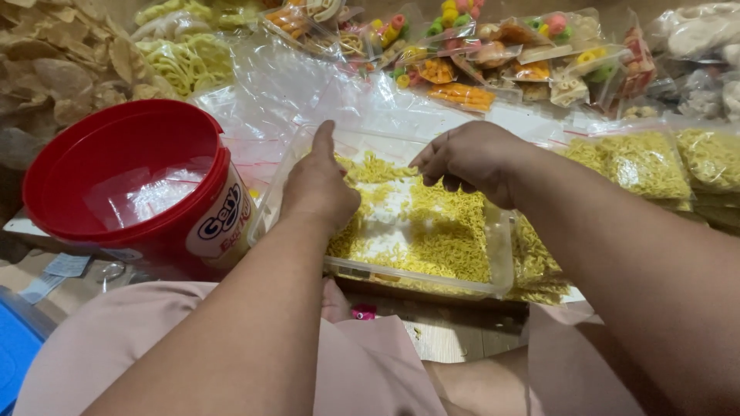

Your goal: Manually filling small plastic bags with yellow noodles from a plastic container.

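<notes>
The left hand (320, 189) rests in the left end of a clear tray (502, 258) of yellow noodles (451, 231), fingers together and stretched out, holding nothing visible. The right hand (470, 158) hovers over the tray's far middle, fingertips pinched together; whether that grip holds any noodles cannot be told. A red bucket (127, 181) stands just left of the tray, filled noodle bags (640, 162) lie to the right, and bags of mixed snacks (493, 54) lie beyond.
</notes>
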